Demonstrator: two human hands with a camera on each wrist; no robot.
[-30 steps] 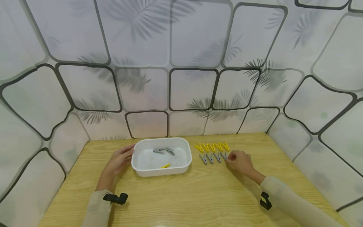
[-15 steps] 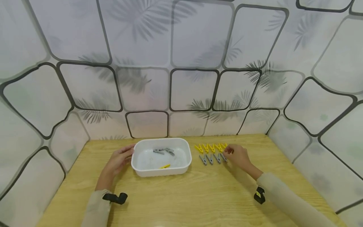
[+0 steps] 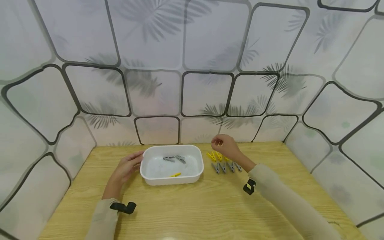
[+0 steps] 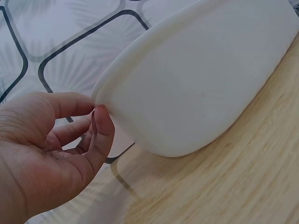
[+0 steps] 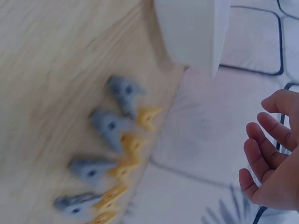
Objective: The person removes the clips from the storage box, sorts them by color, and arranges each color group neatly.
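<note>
A white plastic tub [image 3: 171,181] stands on the table, with a few grey clothespins [image 3: 181,160] and one yellow clothespin [image 3: 176,174] inside. At its left end my left hand [image 3: 127,166] pinches the rim between thumb and forefinger, as the left wrist view shows. Right of the tub lie two rows: yellow clothespins [image 3: 212,158] behind, grey clothespins [image 3: 223,169] in front. Above the yellow row my right hand [image 3: 225,146] is raised, partly covering it. Its fingers [image 5: 261,149] are loosely bent, and nothing shows between them in the right wrist view.
The wooden table [image 3: 186,210] runs back to a patterned wall covering [image 3: 159,130] that also encloses both sides. A black wrist strap [image 3: 123,207] sits on the left sleeve, another black strap [image 3: 249,186] on the right.
My right hand has left the right end of the clothespin rows, moving up and left over the yellow ones. The rightmost clothespins shifted slightly earlier. My left hand stays at the tub.
</note>
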